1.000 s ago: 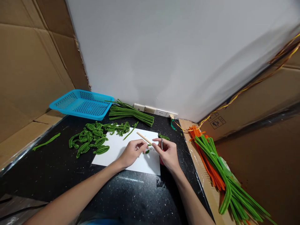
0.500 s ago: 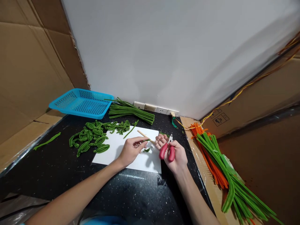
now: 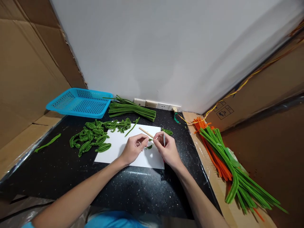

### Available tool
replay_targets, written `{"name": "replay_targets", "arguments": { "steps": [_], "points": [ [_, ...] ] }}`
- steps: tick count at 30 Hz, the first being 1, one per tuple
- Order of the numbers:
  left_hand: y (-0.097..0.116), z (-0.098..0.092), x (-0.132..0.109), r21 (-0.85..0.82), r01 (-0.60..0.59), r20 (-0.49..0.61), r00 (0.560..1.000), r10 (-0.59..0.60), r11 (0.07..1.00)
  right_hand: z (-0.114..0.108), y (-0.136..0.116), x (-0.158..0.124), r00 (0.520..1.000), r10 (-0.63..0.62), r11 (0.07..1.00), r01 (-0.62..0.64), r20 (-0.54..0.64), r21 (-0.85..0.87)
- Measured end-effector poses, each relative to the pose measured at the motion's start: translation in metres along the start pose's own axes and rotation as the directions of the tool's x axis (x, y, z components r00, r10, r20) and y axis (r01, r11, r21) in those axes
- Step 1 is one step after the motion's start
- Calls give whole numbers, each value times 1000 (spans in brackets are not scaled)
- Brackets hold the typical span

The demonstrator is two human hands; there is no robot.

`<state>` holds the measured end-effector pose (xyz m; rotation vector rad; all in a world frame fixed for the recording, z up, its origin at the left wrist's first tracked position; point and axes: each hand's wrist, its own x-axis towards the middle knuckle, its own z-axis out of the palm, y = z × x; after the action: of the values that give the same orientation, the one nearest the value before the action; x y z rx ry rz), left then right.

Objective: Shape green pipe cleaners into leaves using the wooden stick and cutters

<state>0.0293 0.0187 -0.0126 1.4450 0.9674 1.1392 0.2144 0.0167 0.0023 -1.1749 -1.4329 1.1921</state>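
Note:
Above a white paper sheet (image 3: 111, 157), my left hand (image 3: 134, 148) is closed in a pinch on a short green pipe cleaner piece (image 3: 150, 139), mostly hidden by the fingers. My right hand (image 3: 169, 151) meets it from the other side, thumb and finger pinched near that piece. Tucked in the right palm are the red-handled cutting pliers (image 3: 164, 139), of which mainly the metal tip shows. A thin wooden stick (image 3: 145, 131) lies on the paper just beyond the fingertips. Under the hands is a small curved green scrap (image 3: 149, 147).
Left of the paper lie several looped green pipe cleaner leaves (image 3: 91, 134). A blue basket (image 3: 78, 106) and a dark green pipe cleaner bundle (image 3: 133, 110) stand behind. One leaf (image 3: 167, 131) is beyond my right hand. Bright green (image 3: 234, 177) and orange bundles (image 3: 211, 152) lie at right.
My right hand has turned from palm up to palm down, and its fingers have closed toward the left fingertips. The pliers have swung into the palm, their red handles now mostly hidden.

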Motion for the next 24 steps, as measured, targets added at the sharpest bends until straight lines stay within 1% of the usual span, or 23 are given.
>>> {"name": "replay_targets", "arguments": {
  "steps": [2,5,10,17,24],
  "points": [
    [0,0,0,3,0,5,1000,-1,1000,0,-1,-2,998,-60,992,58,-17,-116],
    [0,0,-1,8,-3,10,1000,3,1000,2,-2,-5,995,-104,965,102,3,-241],
    [-2,1,-1,20,-20,0,1000,20,1000,3,4,-6,992,-117,931,125,46,-343],
    [-11,1,-3,61,-41,-28,999,43,997,3,9,-2,990,-141,932,142,26,-332],
    [-11,1,-3,77,-34,-51,998,38,996,-1,10,-1,988,-144,960,128,-47,-248]
  ]
}}
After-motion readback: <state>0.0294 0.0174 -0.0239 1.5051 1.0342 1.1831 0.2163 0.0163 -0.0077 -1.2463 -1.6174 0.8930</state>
